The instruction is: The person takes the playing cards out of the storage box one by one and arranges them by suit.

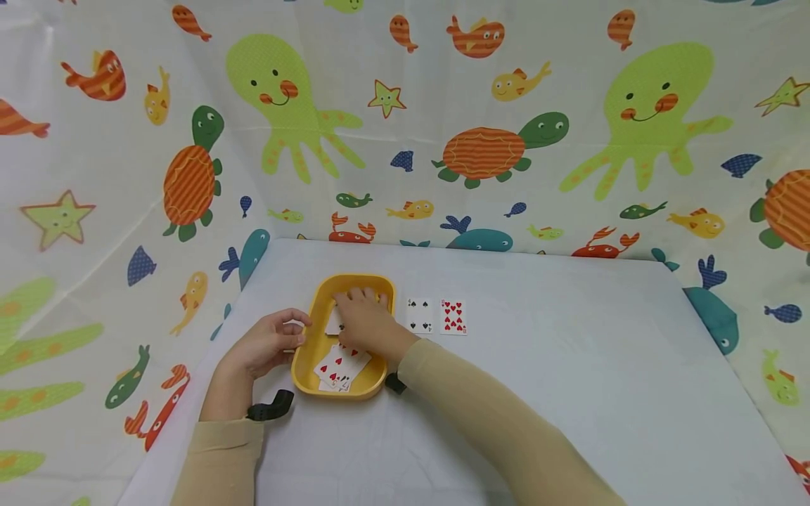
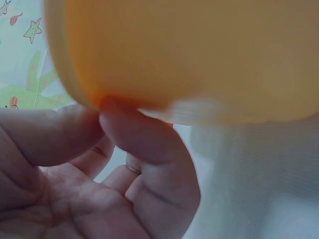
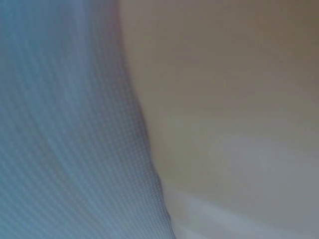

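Observation:
A yellow plastic tray [image 1: 303, 365] with rounded corners stands on the left part of the table. At its left side my left hand [image 1: 271, 340] pinches the rim between thumb and fingers, seen close in the left wrist view. My right hand [image 1: 367, 320] reaches over the right rim into the far half, its fingers pointing down at a white card [image 1: 332, 322]. Whether it grips a card I cannot tell, as the hand covers that spot. Loose playing cards [image 1: 340, 367], hearts uppermost, overlap in the near half. The right wrist view holds only the blurred tray wall [image 3: 234, 114] and cloth.
Right of the tray, a four of spades [image 1: 419, 315] and a hearts card [image 1: 453, 317] with several pips lie face up side by side. White cloth covers the table [image 1: 569, 351]. A sea-animal printed curtain [image 1: 405, 197] hangs behind and at the sides.

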{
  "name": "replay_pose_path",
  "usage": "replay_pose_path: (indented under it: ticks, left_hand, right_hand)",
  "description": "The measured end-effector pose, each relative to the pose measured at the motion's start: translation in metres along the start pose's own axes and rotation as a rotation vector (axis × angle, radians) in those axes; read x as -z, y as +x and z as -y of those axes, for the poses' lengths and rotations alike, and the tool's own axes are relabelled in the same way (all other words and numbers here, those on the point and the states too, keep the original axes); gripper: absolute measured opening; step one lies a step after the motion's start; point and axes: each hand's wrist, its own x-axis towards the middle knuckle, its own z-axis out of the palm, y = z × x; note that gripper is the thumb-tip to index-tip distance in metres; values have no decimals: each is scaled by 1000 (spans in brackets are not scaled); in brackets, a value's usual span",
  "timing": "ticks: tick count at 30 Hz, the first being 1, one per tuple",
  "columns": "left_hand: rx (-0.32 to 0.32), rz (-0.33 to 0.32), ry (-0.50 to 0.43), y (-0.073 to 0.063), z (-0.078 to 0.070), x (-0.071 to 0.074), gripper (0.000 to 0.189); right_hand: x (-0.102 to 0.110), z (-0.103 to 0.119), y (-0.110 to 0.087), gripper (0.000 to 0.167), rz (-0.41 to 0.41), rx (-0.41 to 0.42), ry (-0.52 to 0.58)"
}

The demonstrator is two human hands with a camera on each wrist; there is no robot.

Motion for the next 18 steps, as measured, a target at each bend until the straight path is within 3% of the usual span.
replay_pose_path:
  ticks: [18]
  left_hand:
    - [-4,10,6,-1,-1,0,34]
  right_hand:
    - [0,-1,1,83,-10,14,10]
